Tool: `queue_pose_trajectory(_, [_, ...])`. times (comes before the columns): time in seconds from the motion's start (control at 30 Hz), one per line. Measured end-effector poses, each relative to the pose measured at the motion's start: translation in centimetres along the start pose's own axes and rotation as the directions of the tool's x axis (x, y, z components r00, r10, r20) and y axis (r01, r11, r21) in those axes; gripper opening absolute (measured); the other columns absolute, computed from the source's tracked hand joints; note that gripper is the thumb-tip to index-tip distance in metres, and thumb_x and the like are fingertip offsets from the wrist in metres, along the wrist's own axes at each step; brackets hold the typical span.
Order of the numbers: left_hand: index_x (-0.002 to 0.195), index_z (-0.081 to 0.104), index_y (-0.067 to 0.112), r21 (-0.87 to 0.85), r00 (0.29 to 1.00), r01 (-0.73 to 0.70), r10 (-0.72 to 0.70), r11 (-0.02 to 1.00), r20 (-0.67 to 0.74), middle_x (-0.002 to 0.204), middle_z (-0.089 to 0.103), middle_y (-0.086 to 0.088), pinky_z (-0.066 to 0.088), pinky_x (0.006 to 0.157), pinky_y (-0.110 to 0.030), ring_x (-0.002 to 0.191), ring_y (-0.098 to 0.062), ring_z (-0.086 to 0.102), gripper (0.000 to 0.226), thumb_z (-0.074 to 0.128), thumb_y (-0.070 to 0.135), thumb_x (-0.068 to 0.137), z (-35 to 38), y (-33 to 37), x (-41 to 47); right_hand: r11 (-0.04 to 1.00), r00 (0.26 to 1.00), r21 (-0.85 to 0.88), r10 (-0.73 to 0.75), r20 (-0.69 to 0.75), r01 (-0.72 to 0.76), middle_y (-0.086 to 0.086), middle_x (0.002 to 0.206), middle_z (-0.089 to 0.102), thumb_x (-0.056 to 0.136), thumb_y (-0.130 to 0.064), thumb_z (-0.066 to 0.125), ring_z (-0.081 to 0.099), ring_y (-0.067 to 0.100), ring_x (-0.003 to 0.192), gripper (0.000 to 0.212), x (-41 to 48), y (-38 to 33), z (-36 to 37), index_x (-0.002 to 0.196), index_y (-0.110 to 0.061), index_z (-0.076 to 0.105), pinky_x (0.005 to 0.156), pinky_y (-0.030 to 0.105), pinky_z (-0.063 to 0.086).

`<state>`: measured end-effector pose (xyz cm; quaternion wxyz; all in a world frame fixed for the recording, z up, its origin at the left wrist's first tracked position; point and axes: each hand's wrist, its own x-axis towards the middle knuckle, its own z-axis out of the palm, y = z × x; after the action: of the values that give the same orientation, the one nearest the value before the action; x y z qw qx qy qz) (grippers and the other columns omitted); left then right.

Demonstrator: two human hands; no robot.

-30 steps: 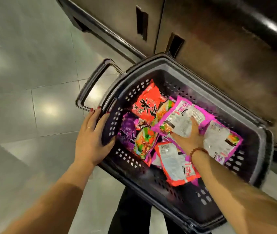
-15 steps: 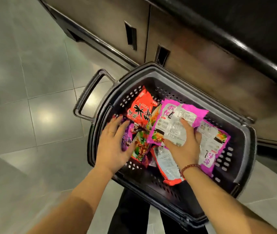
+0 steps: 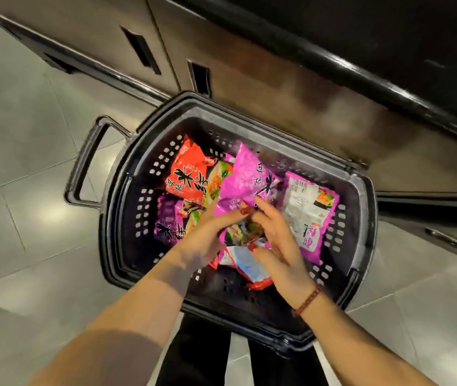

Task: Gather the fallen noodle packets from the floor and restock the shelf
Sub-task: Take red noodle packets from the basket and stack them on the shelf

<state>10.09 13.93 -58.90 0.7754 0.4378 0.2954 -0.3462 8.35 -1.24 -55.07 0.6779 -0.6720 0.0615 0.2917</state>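
A black plastic basket (image 3: 361,207) on the floor holds several noodle packets. A pink packet (image 3: 245,179) stands lifted in its middle, and both hands hold it by the lower end. My left hand (image 3: 207,232) grips it from the left, thumb on top. My right hand (image 3: 280,240) pinches it from the right. A red packet (image 3: 188,174) lies at the back left, a purple packet (image 3: 167,221) at the left wall. Another pink packet (image 3: 309,210) lies back side up at the right. A red-edged packet (image 3: 249,267) lies under my hands.
The basket's handle (image 3: 82,168) sticks out to the left over grey floor tiles (image 3: 26,190). A dark cabinet front (image 3: 263,79) with slot openings rises just behind the basket. My dark trouser legs (image 3: 193,355) stand below the basket's near rim.
My left hand left the basket's rim and moved in to the middle. The pink packet that lay flat under my right hand is now turned over and lifted by both hands.
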Motion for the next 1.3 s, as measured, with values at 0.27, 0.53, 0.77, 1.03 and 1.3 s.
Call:
queue_pose_trajectory(0.27, [0.095, 0.065, 0.001, -0.271, 0.989, 0.145, -0.134, 0.951, 0.059, 0.089, 0.072, -0.013, 0.059, 0.072, -0.03, 0.078, -0.024, 0.069, 0.058, 0.087, 0.022, 0.046, -0.6, -1.3, 2.0, 0.941, 0.865, 0.251, 0.314, -0.391, -0.227, -0.012, 0.125, 0.056, 0.069, -0.03, 0.083, 0.054, 0.006, 0.118, 0.072, 2.1, 3.1, -2.4, 0.133, -0.025, 0.051, 0.092, 0.026, 0.046])
queue_pose_trajectory(0.53, [0.126, 0.054, 0.016, 0.153, 0.999, 0.041, -0.036, 0.987, -0.038, 0.107, 0.068, -0.01, 0.055, 0.065, -0.03, 0.082, -0.022, 0.068, 0.064, 0.08, 0.022, 0.068, -0.6, -0.4, 2.2, 0.938, 0.867, 0.207, 0.337, -0.368, -0.277, 0.001, 0.122, 0.062, 0.066, -0.016, 0.086, 0.062, 0.016, 0.111, 0.06, 2.2, 4.3, -3.5, 0.116, -0.03, 0.057, 0.093, 0.037, 0.053])
queue_pose_trajectory(0.77, [0.149, 0.029, 0.024, 0.142, 0.957, 0.025, 0.017, 0.99, -0.288, 0.144, 0.049, -0.012, 0.039, 0.108, -0.056, 0.126, -0.035, 0.053, 0.137, 0.098, 0.05, 0.034, -2.5, -0.7, 3.0, 0.935, 0.606, 0.165, 0.331, -0.724, -0.313, 0.0, 0.115, 0.063, 0.077, -0.024, 0.079, 0.06, 0.015, 0.108, 0.041, 3.2, 6.5, -5.8, 0.114, -0.014, 0.064, 0.093, 0.029, 0.05])
queue_pose_trajectory(1.03, [0.144, 0.037, 0.011, 0.135, 0.904, -0.001, 0.059, 0.991, -0.424, 0.135, 0.057, -0.007, 0.043, 0.107, -0.046, 0.118, -0.025, 0.06, 0.11, 0.094, 0.034, 0.053, -4.2, -2.3, 2.6, 0.762, 0.477, 0.129, 0.518, -0.71, -0.635, -0.001, 0.101, 0.063, 0.072, -0.031, 0.084, 0.057, 0.013, 0.091, 0.051, 4.3, 9.6, -8.8, 0.111, -0.008, 0.061, 0.075, 0.023, 0.044])
queue_pose_trajectory(1.3, [0.135, 0.046, 0.011, 0.093, 0.871, 0.01, 0.037, 0.996, -0.49, 0.112, 0.069, -0.014, 0.058, 0.079, -0.042, 0.086, -0.025, 0.073, 0.069, 0.08, 0.012, 0.075, -6.1, -3.6, 1.5, 0.671, 0.51, -0.414, -0.061, -0.858, -0.616, 0.01, 0.104, 0.061, 0.072, -0.03, 0.079, 0.062, 0.032, 0.091, 0.045, 2.9, 6.3, -7.2, 0.103, -0.008, 0.055, 0.067, 0.034, 0.047])
